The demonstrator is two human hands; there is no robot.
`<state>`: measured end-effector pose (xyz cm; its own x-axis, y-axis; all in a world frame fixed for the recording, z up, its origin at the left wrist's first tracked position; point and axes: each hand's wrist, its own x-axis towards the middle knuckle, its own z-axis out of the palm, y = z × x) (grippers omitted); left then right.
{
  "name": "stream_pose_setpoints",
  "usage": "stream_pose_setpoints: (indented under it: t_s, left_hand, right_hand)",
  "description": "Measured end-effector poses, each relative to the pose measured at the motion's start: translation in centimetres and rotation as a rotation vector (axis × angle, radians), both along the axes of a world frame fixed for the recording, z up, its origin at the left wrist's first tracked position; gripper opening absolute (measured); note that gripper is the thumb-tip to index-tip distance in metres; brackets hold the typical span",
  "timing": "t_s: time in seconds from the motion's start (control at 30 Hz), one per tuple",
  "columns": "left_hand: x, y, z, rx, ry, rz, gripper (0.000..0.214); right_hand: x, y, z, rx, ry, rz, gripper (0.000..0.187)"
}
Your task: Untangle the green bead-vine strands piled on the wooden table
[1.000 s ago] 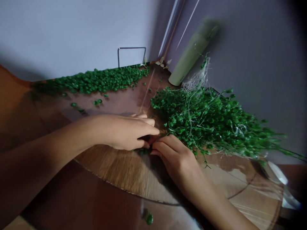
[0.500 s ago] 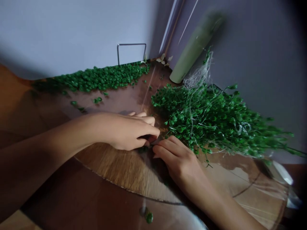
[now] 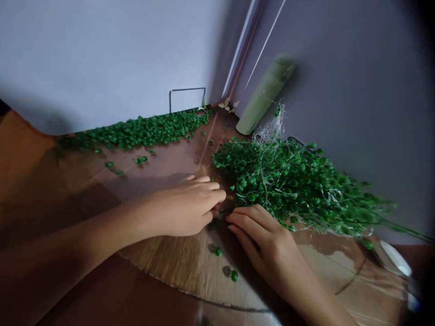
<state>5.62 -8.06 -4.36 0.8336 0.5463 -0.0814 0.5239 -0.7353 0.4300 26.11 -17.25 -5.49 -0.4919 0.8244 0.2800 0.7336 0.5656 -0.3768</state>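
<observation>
Left hand (image 3: pixel 186 210): fingers curled and drawn narrow, tips closed in at the near edge of the bunch of green dried sprigs (image 3: pixel 288 185). Anything pinched there is hidden from me, so I cannot tell what it holds. Right hand (image 3: pixel 261 240): fingers slightly parted, only gently curved, holding nothing I can see; the index finger lies against the bunch's lower edge, tips just beside the left hand.

The bunch lies beyond and to the right of both hands, its long axis running from tangled white fibres (image 3: pixel 272 129) near the wall down rightward, stems trailing to the frame edge.

Loose florets (image 3: pixel 217 251) dot the round wooden board (image 3: pixel 166 253) below the hands; a long strip of florets (image 3: pixel 136 131) lines the wall.
</observation>
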Motion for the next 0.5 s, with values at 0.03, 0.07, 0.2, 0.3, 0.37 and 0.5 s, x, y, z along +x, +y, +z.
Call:
stream_pose_setpoints:
  t_s: [0.03,0.07,0.2,0.3,0.37,0.5]
  left_hand:
    - [0.1,-0.2,-0.2,0.029,-0.009,0.007,0.012]
    - [0.2,-0.3,-0.4,0.055,-0.021,0.011,0.013]
    - [0.5,-0.6,-1.0,0.104,-0.069,0.009,0.019]
    - [0.5,-0.6,-0.9,0.081,-0.063,0.004,0.021]
    - [0.3,-0.4,-0.6,0.046,-0.050,-0.004,0.022]
    - [-0.3,0.0,-0.2,-0.030,-0.034,-0.037,0.020]
  right_hand:
    - [-0.1,0.0,0.1,0.008,0.025,-0.009,0.018]
    - [-0.3,0.0,0.1,0.009,0.044,-0.012,0.017]
    - [-0.9,0.2,-0.3,-0.047,0.050,0.007,0.018]
    - [-1.1,0.3,-0.5,-0.073,0.034,-0.004,0.021]
    - [-1.1,0.3,-0.6,-0.068,0.027,-0.006,0.021]
    - [-1.2,0.3,-0.7,-0.047,0.015,-0.012,0.017]
